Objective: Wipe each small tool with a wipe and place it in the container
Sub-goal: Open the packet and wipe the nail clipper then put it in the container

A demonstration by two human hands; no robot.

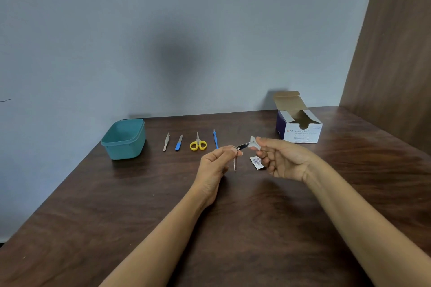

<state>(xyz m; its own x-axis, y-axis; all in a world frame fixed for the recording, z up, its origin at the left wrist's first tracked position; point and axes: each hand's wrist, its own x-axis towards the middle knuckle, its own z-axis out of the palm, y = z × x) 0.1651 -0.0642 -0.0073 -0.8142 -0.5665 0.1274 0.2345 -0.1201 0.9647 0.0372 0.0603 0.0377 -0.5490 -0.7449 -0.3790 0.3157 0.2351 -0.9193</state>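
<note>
Above the table's middle, my left hand (215, 165) pinches a metal nail clipper (240, 148) whose lever hangs down. My right hand (279, 158) pinches a white wipe (253, 143) folded over the clipper's far end. Farther back lie a row of tools: metal tweezers (166, 142), a blue-handled file (179, 143), yellow-handled scissors (198, 143) and a blue cuticle tool (215, 139). A teal container (124, 138) stands open at the left of the row, with nothing visible inside.
An open box of alcohol swabs (299, 127) stands at the back right. A torn wipe wrapper (256, 162) lies on the wooden table (233, 228) under my right hand. A wall runs behind the table and a wooden panel stands at the right.
</note>
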